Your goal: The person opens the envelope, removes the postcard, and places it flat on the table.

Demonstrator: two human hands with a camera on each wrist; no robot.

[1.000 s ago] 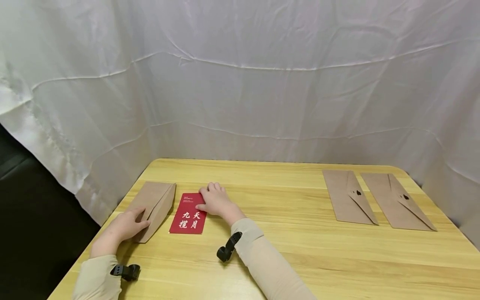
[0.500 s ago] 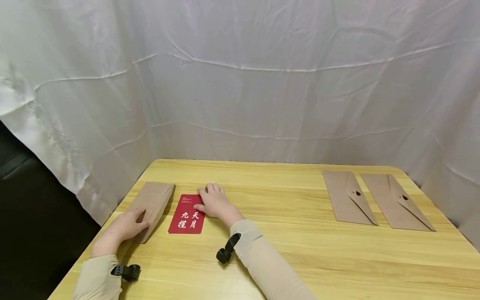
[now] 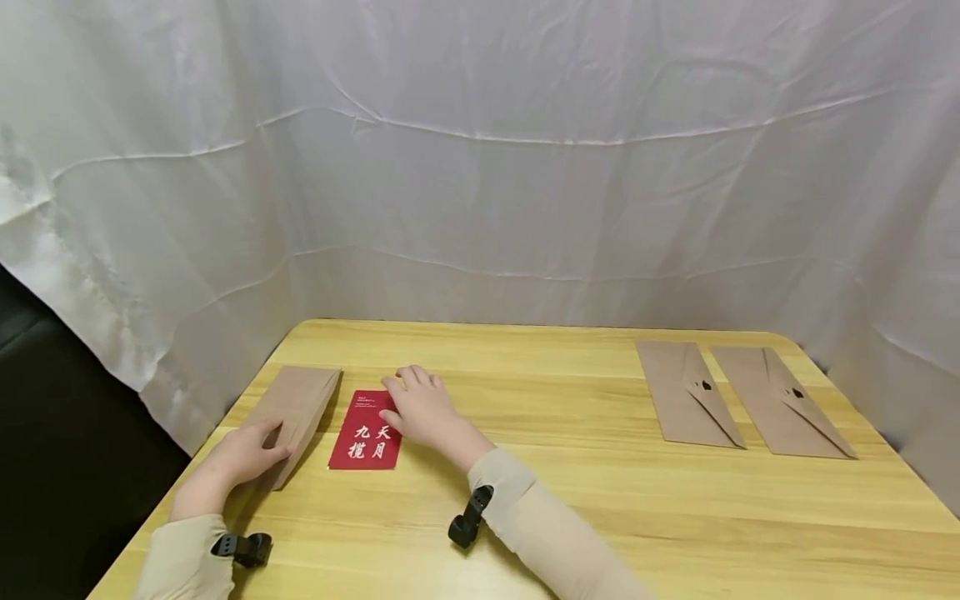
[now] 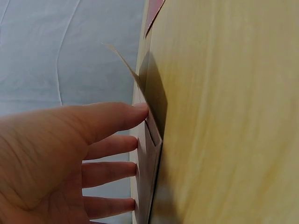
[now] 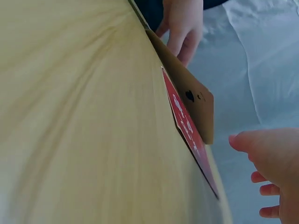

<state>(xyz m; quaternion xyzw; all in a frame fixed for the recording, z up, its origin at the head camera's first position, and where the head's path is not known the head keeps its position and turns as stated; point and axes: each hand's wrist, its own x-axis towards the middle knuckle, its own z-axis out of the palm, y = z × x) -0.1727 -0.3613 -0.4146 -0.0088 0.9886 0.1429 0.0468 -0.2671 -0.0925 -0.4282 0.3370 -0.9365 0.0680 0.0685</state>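
Note:
My left hand (image 3: 238,454) rests on a brown paper envelope (image 3: 296,387) at the table's left side. In the left wrist view its thumb and fairly straight fingertips touch the envelope (image 4: 145,172). A flap (image 5: 198,105) stands raised from the envelope, with a black mark on its face. Just right of it lies a red card (image 3: 356,429) with white characters, flat on the table. My right hand (image 3: 426,417) is over the card's right edge, fingers relaxed and holding nothing. In the right wrist view the right thumb (image 5: 243,141) shows apart from the card.
Two more brown envelopes, a nearer-centre envelope (image 3: 671,392) and an outer envelope (image 3: 772,400), lie at the table's right side with flaps folded down. A pale curtain (image 3: 480,208) hangs behind the wooden table (image 3: 525,500). Something black (image 3: 67,467) stands left of the table.
The flap of the left envelope has tilted lower. My right hand has shifted slightly and its wrist has turned. The whole head view has drifted a little; the left hand stays on the envelope.

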